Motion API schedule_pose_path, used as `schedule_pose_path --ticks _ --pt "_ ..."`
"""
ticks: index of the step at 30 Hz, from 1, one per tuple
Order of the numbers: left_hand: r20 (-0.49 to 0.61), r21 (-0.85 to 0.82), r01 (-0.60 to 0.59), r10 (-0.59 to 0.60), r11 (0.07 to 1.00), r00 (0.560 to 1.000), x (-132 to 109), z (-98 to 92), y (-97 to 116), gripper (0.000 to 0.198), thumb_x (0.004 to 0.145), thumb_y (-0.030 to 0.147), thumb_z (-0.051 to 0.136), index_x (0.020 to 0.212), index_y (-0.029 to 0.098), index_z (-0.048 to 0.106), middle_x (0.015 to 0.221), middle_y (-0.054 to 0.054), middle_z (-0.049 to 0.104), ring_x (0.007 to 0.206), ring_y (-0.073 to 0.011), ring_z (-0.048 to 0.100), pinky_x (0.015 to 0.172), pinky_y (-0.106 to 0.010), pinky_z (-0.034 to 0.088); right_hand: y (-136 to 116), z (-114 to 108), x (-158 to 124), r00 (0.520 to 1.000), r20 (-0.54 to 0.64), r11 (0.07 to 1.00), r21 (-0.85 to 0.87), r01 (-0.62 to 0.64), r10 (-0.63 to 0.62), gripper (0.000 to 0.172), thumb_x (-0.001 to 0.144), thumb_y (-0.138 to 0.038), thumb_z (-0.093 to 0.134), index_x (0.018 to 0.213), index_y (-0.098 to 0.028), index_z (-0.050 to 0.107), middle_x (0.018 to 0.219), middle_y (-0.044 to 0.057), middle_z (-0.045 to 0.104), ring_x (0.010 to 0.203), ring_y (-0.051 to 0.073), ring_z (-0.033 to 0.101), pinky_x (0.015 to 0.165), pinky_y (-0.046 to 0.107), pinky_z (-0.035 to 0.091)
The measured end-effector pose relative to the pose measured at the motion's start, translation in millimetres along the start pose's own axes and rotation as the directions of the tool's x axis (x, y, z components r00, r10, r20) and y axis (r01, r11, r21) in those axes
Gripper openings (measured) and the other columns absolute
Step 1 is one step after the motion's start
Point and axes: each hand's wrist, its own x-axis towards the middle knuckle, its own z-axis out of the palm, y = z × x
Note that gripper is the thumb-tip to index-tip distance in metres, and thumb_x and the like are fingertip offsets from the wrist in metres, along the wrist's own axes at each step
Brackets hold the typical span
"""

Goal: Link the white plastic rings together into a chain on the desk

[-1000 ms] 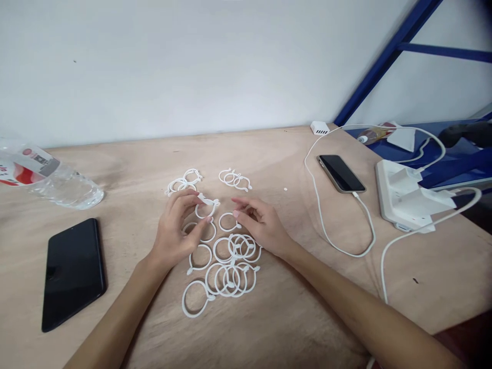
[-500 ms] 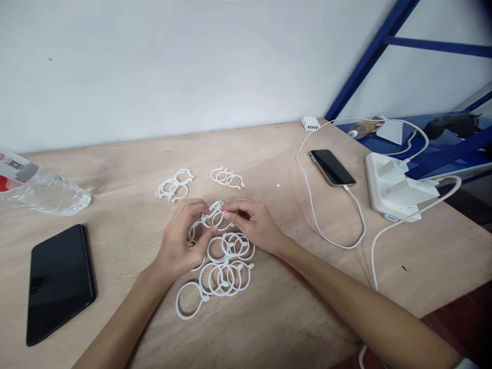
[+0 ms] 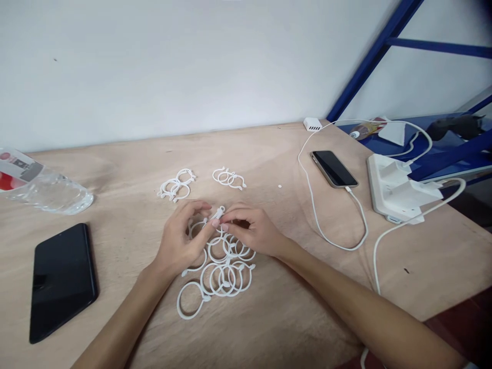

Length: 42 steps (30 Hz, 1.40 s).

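Between my two hands is a white plastic ring with a small clasp (image 3: 220, 211), its lower part hidden by fingers. My left hand (image 3: 187, 233) pinches it from the left with the thumb; the index finger curves above. From the right, my right hand (image 3: 251, 228) grips it with thumb and fingertips. Just below my hands lies a pile of overlapping white rings (image 3: 226, 279) with small knobs. One ring (image 3: 190, 301) sits at the pile's near left. Farther back are two small groups of rings, a left group (image 3: 177, 184) and a right group (image 3: 229, 178).
A dark tablet (image 3: 63, 282) and a clear bottle (image 3: 57, 189) lie on the left. At the right are a charging phone (image 3: 334, 168), its white cable (image 3: 313, 212), a white power strip (image 3: 378, 187) and a small white charger (image 3: 312, 124). A blue metal frame (image 3: 374, 61) stands beyond.
My hands have drawn closer together on the ring. Its clasp now points up between my fingertips, and its loop is more covered. The view has shifted slightly.
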Motion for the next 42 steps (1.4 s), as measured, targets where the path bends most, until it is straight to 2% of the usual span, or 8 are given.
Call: schedule_pose_path --ticks 5,10,12,15,22,28,36,42 --pt "0.052 0.133 -0.021 0.015 0.991 0.999 0.9 4.0 -2.6 0.013 0.086 0.031 0.061 0.086 0.021 0.069 0.086 -0.002 0.07 0.086 -0.0203 0.06 0.082 -0.038 0.045 -1.5 -0.8 -1.1 0.994 0.064 0.996 0.0 0.089 -0.089 0.011 0.079 -0.012 0.066 0.081 -0.018 0.075 0.082 0.007 0.073 0.08 0.018 0.061 0.074 0.034 0.05" --pt "0.007 0.169 -0.137 0.137 0.976 0.991 1.1 1.7 -2.9 0.012 0.089 0.022 0.056 0.088 0.02 0.068 0.092 -0.004 0.068 0.09 -0.0207 0.056 0.084 -0.039 0.042 -2.0 -1.3 0.1 0.993 -0.081 0.995 -0.038 -0.09 0.087 0.012 0.08 -0.014 0.065 0.08 -0.02 0.074 0.079 0.004 0.071 0.079 0.016 0.06 0.071 0.031 0.048" --pt "-0.019 0.144 -0.15 0.155 0.978 0.988 1.4 0.2 -1.9 0.011 0.09 0.021 0.055 0.09 0.019 0.066 0.099 -0.005 0.066 0.097 -0.0212 0.056 0.088 -0.04 0.041 -0.9 -0.5 0.4 0.969 -0.166 0.982 -0.013 -0.19 0.185 0.013 0.081 -0.02 0.065 0.092 -0.019 0.073 0.084 0.004 0.071 0.077 0.015 0.06 0.066 0.029 0.047" --pt "-0.007 0.107 -0.169 0.17 0.98 0.985 0.9 -0.4 -0.5 0.01 0.09 0.019 0.054 0.091 0.02 0.064 0.099 -0.005 0.063 0.098 -0.0206 0.056 0.089 -0.039 0.04 1.5 0.9 0.5 0.941 -0.212 0.964 0.066 -0.256 0.264 0.03 0.081 -0.028 0.068 0.109 -0.019 0.069 0.094 0.005 0.07 0.076 0.014 0.06 0.064 0.028 0.047" --pt "0.042 0.212 -0.246 0.243 0.946 0.969 -4.7 2.5 1.3 0.007 0.09 0.021 0.055 0.095 0.021 0.061 0.115 -0.008 0.056 0.104 -0.0225 0.053 0.091 -0.042 0.039 2.8 -0.5 1.0 0.97 -0.146 0.98 0.082 -0.183 0.194 0.018 0.086 -0.03 0.064 0.098 -0.022 0.075 0.091 0.004 0.072 0.083 0.016 0.063 0.071 0.029 0.049" --pt "0.097 0.179 -0.21 0.196 0.961 0.976 -4.6 4.0 -1.1 0.036 0.087 0.034 0.063 0.12 0.022 0.053 0.116 -0.009 0.064 0.109 -0.0251 0.056 0.096 -0.045 0.039 -2.7 -3.2 1.1 0.982 -0.078 0.977 0.14 -0.16 0.172 0.018 0.085 -0.03 0.065 0.097 -0.023 0.076 0.097 0.005 0.075 0.089 0.017 0.065 0.076 0.031 0.051" --pt "0.056 0.063 -0.217 0.214 0.974 0.975 -5.2 7.2 -3.0 0.032 0.086 0.025 0.063 0.117 0.019 0.059 0.108 -0.01 0.068 0.106 -0.0253 0.058 0.093 -0.043 0.047 -1.3 -2.8 0.7 0.982 -0.092 0.98 0.126 -0.153 0.166 0.015 0.084 -0.027 0.068 0.094 -0.023 0.078 0.088 0.006 0.076 0.085 0.017 0.064 0.076 0.031 0.051" --pt "0.068 0.118 -0.215 0.208 0.969 0.976 -3.3 4.2 -1.9 0.034 0.083 0.032 0.068 0.114 0.019 0.062 0.107 -0.009 0.069 0.104 -0.0253 0.059 0.091 -0.042 0.046 -2.4 -2.4 0.8 0.978 -0.092 0.975 0.144 -0.171 0.185 0.013 0.082 -0.024 0.068 0.09 -0.021 0.078 0.085 0.005 0.075 0.08 0.016 0.063 0.074 0.031 0.05"
